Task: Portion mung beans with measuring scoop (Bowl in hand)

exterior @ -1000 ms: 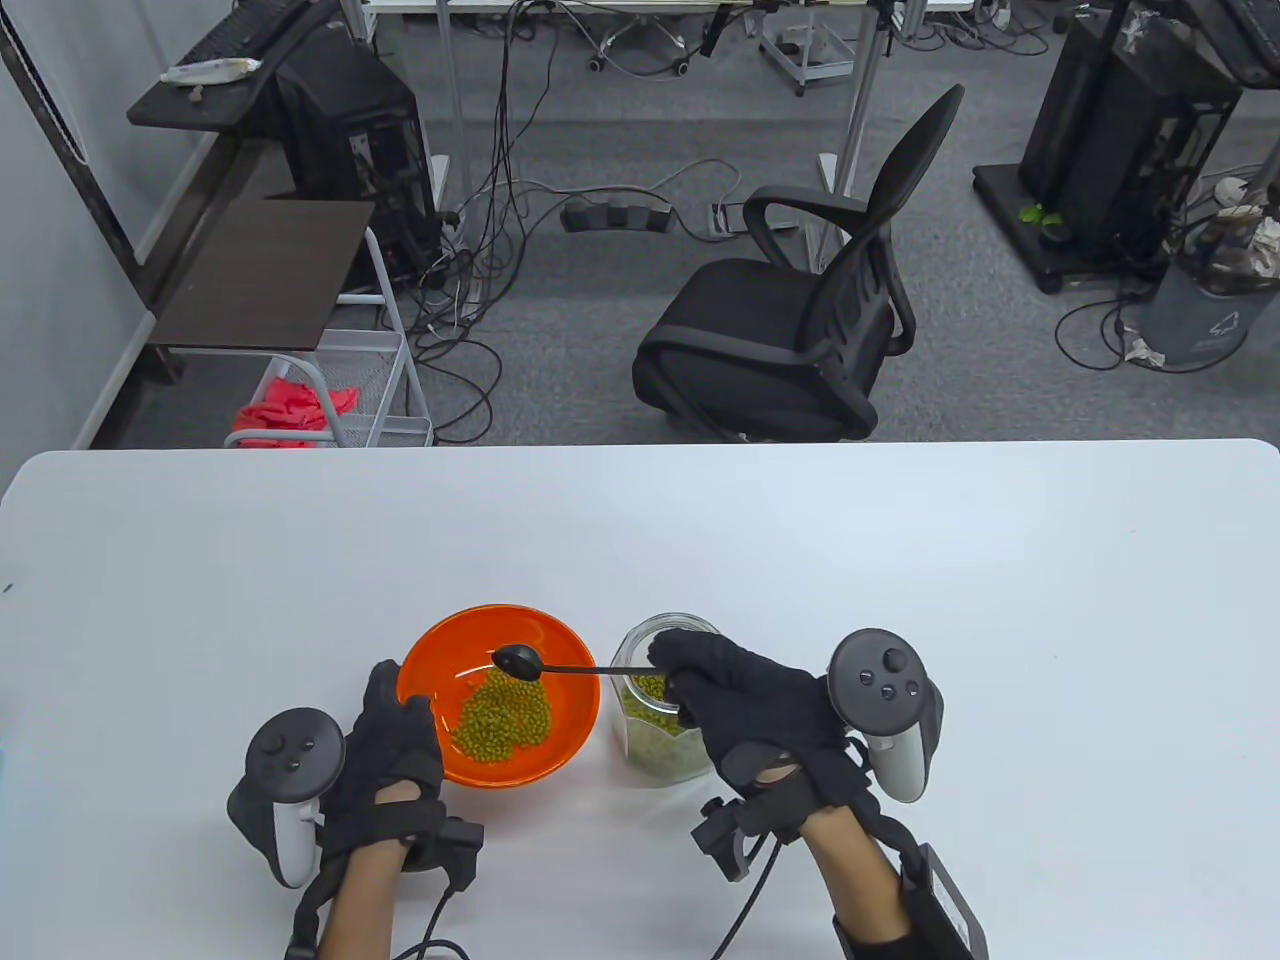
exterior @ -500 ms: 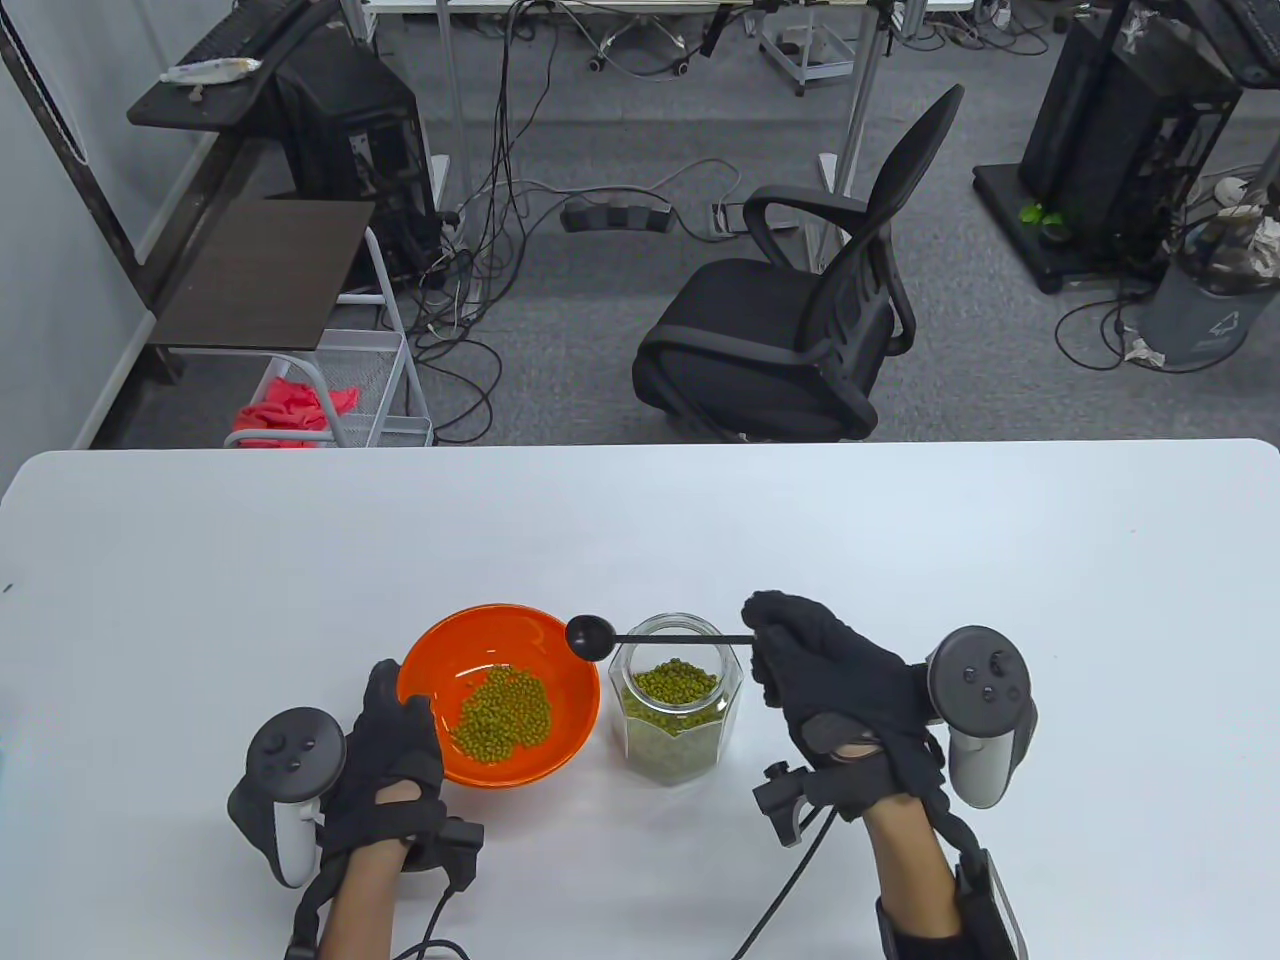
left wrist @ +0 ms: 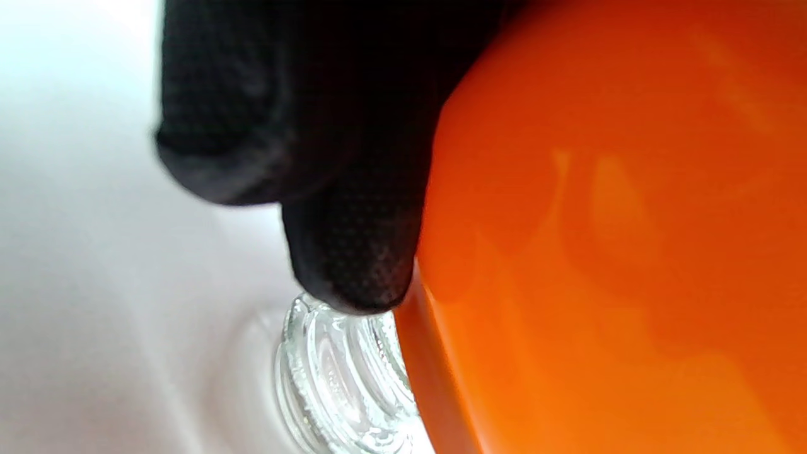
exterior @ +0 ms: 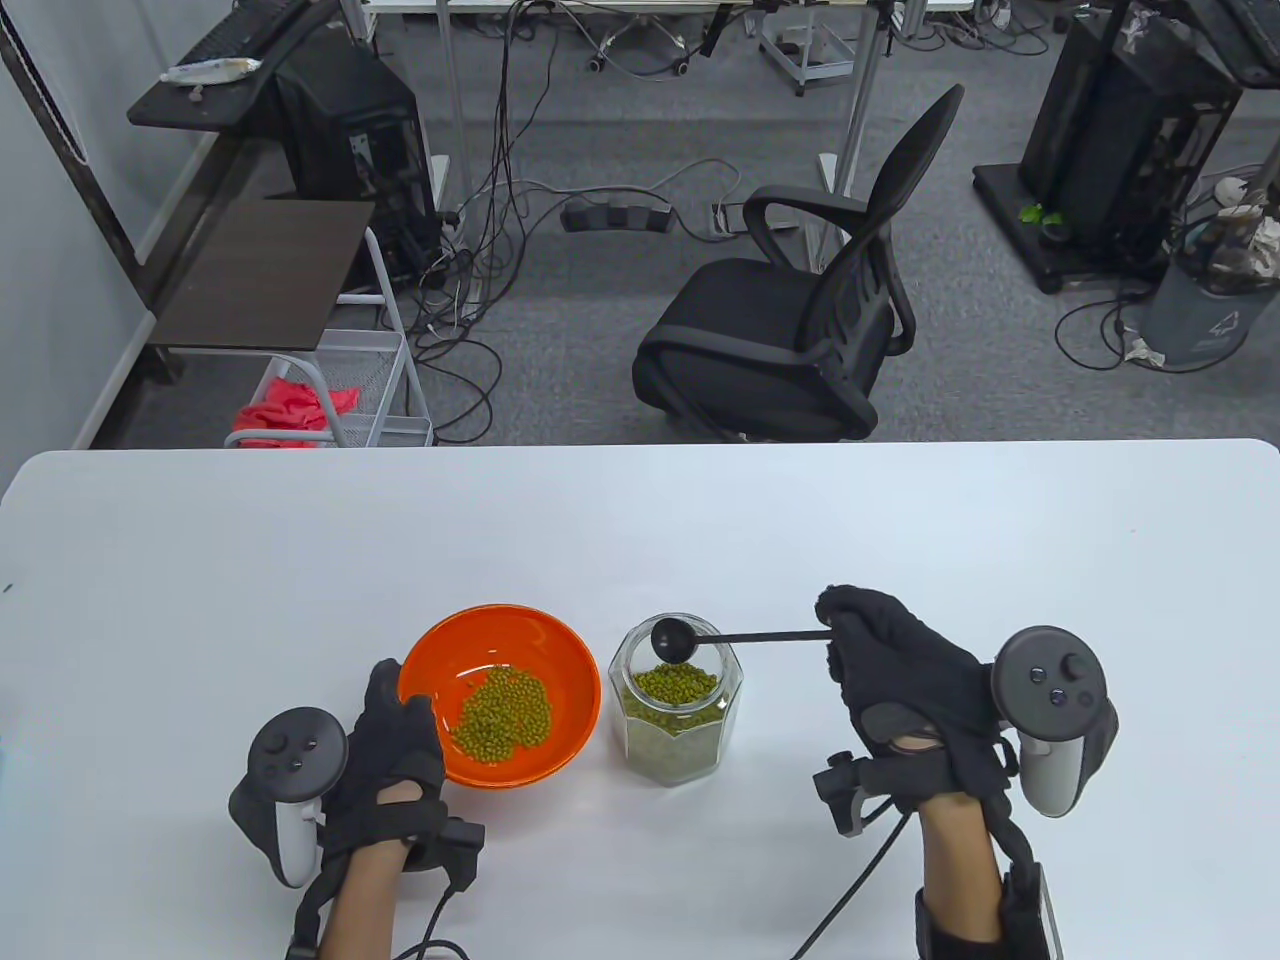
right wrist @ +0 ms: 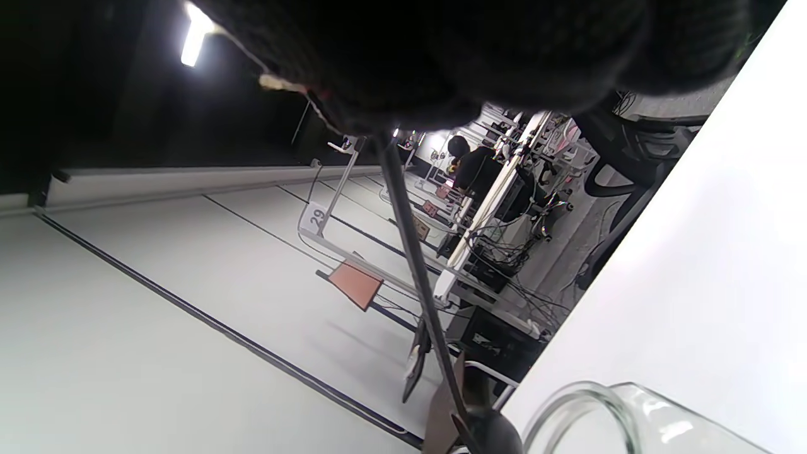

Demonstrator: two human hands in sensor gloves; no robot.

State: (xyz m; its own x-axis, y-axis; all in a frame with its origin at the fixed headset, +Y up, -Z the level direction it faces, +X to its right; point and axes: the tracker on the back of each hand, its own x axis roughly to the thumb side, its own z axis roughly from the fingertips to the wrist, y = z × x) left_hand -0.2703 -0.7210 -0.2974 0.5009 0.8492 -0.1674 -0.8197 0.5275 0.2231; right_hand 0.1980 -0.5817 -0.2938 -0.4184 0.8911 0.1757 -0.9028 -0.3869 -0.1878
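Observation:
An orange bowl [exterior: 545, 640] holding a pile of mung beans [exterior: 503, 715] sits on the white table. My left hand [exterior: 395, 740] grips its left rim; in the left wrist view my fingers [left wrist: 353, 252] press against the bowl's orange wall [left wrist: 605, 239]. A glass jar [exterior: 675, 745] partly full of mung beans stands right of the bowl. My right hand [exterior: 905, 670] holds the end of a black measuring scoop's thin handle [exterior: 770, 635]; the scoop's cup [exterior: 668, 638] hovers over the jar's mouth. The right wrist view shows the handle [right wrist: 413, 252] and jar rim [right wrist: 580, 403].
The white table [exterior: 900, 540] stretches to the far edge. Beyond it stand a black office chair [exterior: 800, 330], a wire cart [exterior: 330, 390] with red cloth, and floor cables.
My right hand has moved right, carrying the scoop from over the bowl to over the jar's mouth. The left hand and bowl have stayed put.

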